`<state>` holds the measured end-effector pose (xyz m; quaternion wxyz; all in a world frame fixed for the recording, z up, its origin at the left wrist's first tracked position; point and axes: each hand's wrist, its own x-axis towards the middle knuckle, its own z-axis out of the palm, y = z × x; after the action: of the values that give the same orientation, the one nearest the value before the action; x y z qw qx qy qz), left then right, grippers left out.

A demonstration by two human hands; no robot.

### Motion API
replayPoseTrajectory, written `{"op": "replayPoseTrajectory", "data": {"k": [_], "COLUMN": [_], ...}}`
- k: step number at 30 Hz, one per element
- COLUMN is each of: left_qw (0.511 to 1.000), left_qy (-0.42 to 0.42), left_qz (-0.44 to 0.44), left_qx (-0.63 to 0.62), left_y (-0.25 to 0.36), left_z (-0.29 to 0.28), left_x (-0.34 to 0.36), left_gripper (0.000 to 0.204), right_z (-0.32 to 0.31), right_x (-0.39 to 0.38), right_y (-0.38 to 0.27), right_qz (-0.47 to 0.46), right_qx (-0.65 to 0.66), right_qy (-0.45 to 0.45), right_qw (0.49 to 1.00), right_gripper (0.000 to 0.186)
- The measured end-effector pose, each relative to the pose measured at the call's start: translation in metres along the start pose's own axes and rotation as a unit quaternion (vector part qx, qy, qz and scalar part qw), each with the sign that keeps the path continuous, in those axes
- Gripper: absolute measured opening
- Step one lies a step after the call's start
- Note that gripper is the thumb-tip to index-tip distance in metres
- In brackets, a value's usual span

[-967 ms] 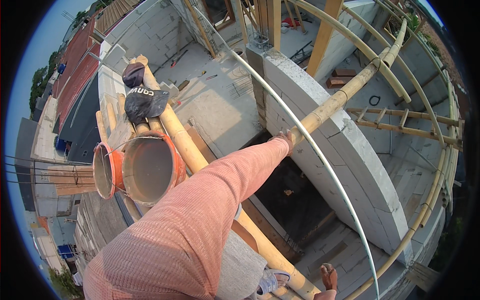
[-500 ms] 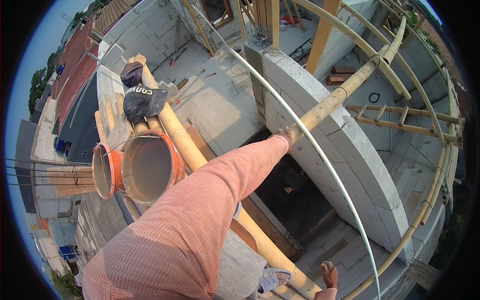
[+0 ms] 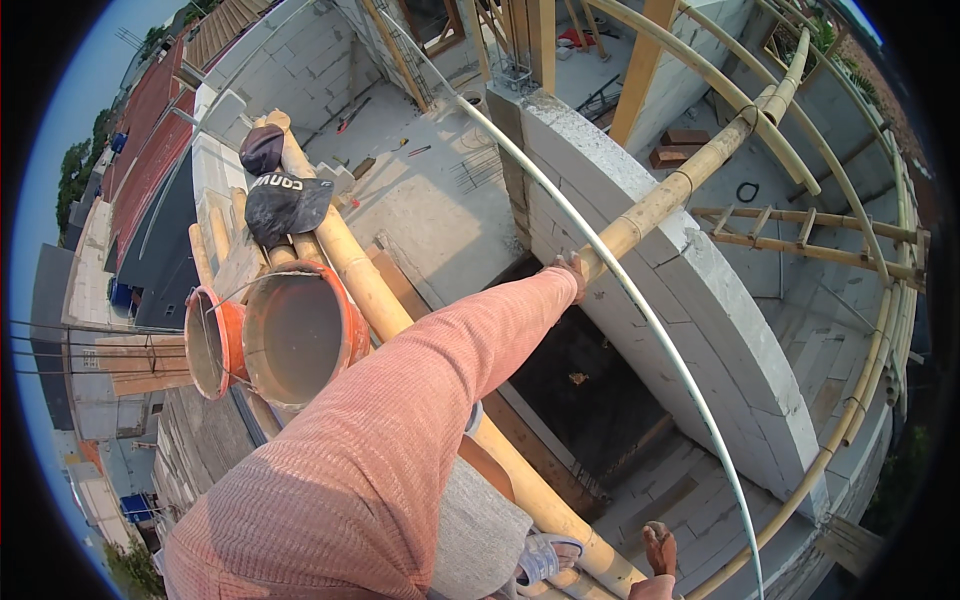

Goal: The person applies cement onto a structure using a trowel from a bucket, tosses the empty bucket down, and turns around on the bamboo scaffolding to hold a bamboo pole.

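My left arm in a pink ribbed sleeve stretches across the middle. At its end, my left hand is closed on the near part of a thick bamboo pole, which rests across a grey block wall. A thin whitish pipe crosses over the pole just right of the hand. Low at the bottom edge, my right hand is raised with its fingers curled. Whether anything is in it I cannot make out. Near it, a sandalled foot rests on bamboo poles.
Two orange buckets stand at left, the larger with grey liquid, the smaller beside it. Dark caps lie on the bamboo. A deep dark opening drops beside the wall. A bamboo ladder leans at right.
My right hand has turned slightly at the bottom edge. My left hand stays on the bamboo pole, and the rest looks the same.
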<state>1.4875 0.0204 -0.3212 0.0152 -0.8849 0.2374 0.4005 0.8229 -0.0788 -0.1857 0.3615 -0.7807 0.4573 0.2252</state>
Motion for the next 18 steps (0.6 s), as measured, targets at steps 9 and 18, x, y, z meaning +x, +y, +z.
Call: {"op": "replayPoseTrajectory", "data": {"k": [9, 18], "left_qw": [0.999, 0.998], "left_qy": [0.03, -0.001], "left_qz": [-0.011, -0.013], "left_qx": [0.03, 0.06], "left_y": [-0.019, 0.016], "left_z": [0.015, -0.053], "left_x": [0.028, -0.051], "left_gripper": [0.118, 0.098], "right_z": [-0.006, -0.03], "right_x": [0.0, -0.027], "right_y": [-0.025, -0.068], "right_qz": [-0.004, 0.005], "right_qx": [-0.016, 0.001], "right_qy": [-0.002, 0.013], "right_qw": [1.0, 1.0], "right_gripper": [0.044, 0.043]}}
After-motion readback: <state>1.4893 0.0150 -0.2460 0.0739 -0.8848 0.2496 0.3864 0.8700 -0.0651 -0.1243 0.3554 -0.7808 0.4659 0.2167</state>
